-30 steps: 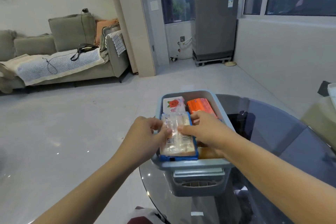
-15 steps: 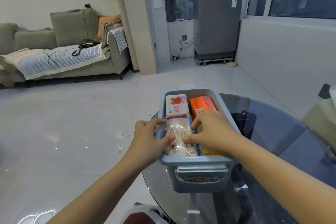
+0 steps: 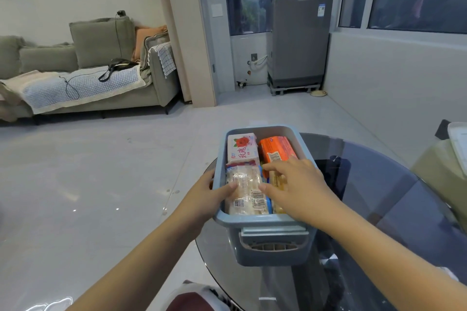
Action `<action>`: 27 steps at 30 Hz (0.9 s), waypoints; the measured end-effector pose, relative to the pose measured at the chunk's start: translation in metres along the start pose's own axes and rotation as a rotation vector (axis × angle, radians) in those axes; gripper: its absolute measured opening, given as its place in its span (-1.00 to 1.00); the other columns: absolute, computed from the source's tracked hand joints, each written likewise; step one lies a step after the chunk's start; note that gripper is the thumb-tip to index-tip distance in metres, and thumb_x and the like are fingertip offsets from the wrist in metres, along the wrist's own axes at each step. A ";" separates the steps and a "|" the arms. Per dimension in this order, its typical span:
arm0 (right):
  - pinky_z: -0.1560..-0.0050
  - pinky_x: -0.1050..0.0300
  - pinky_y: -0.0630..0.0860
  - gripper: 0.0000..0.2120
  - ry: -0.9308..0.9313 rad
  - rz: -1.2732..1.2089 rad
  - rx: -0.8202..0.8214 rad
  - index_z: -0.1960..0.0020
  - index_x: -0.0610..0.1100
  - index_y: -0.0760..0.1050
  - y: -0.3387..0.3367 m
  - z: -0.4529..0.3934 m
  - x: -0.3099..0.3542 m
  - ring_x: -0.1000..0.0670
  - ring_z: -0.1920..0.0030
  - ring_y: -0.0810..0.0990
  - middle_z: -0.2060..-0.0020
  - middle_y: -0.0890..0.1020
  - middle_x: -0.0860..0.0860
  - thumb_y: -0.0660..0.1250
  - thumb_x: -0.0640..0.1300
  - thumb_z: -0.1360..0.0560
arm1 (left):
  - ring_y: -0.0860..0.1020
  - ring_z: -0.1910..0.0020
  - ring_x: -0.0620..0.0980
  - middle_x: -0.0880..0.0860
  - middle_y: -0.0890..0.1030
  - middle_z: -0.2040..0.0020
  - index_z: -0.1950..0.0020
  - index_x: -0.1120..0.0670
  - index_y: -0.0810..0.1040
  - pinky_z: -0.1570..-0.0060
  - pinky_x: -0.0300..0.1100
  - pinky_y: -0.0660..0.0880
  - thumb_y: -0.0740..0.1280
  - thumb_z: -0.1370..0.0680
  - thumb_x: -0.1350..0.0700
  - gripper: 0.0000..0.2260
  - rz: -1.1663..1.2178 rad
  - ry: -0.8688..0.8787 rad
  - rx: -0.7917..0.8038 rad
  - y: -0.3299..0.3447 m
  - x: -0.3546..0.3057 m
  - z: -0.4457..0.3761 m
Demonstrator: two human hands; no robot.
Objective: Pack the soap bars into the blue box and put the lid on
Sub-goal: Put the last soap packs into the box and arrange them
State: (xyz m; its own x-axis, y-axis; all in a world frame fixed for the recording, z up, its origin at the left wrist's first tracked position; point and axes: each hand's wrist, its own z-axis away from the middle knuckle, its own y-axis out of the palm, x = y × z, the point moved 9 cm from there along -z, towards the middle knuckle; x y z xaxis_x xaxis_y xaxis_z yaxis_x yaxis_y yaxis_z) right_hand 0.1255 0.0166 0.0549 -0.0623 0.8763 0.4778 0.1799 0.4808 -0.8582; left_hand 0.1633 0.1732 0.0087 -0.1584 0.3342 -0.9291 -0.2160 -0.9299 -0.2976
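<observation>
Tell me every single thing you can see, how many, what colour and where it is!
blue box: 1, grey-blue, near edge of the table, no lid on it
rose soap bar: 1, white with a red rose, far left in the box
orange soap bar: 1, orange, far right in the box
clear-wrapped soap bar: 1, pale with barcodes, near left in the box
yellow soap bar: 1, yellow, near right in the box, mostly hidden
glass table: 1, dark, round, bottom right
sofa: 1, grey-green, far left
washing machine: 1, grey, by the window
left hand: 1, at the box's left wall, thumb on the clear-wrapped bar
right hand: 1, over the box, fingers on the bars
</observation>
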 end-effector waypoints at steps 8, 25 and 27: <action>-0.32 0.09 0.14 -0.68 -0.058 -0.062 -0.225 -0.25 0.10 0.44 -0.026 0.025 -0.008 0.08 -0.30 0.26 -0.25 0.46 0.15 0.18 0.11 -0.53 | 0.62 0.01 -0.02 0.03 0.60 -0.11 -0.34 -0.02 0.37 0.05 -0.05 0.62 0.23 -0.58 -0.01 -0.67 0.255 0.004 -0.094 0.018 0.005 0.009; -0.42 -0.08 0.06 -0.27 0.597 -0.153 -0.446 -0.47 -0.12 0.08 -0.073 0.061 -0.152 -0.18 -0.45 0.06 -0.46 0.12 -0.16 0.33 0.01 -0.42 | 0.48 -0.11 -0.12 -0.06 0.48 -0.27 -0.41 0.06 0.27 -0.16 -0.13 0.38 0.23 -0.57 -0.06 -0.55 0.312 -0.016 0.059 0.148 -0.025 0.021; -0.43 -0.08 0.05 -0.21 0.624 -0.262 -0.463 -0.50 -0.15 -0.03 -0.061 0.070 -0.150 -0.19 -0.47 0.05 -0.48 0.10 -0.17 0.32 -0.01 -0.44 | 0.54 -0.06 -0.01 0.05 0.56 -0.15 -0.31 0.09 0.38 -0.13 -0.05 0.46 0.26 -0.55 -0.04 -0.62 0.414 -0.098 -0.055 0.133 -0.019 0.002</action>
State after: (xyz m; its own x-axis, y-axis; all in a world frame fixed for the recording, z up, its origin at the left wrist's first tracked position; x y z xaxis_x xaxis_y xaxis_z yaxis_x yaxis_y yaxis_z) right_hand 0.0553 -0.1418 0.0221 0.3746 0.4926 0.7855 0.6311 0.4851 -0.6053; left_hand 0.1360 0.0438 -0.0128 -0.3124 -0.0582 -0.9482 -0.0635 -0.9946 0.0819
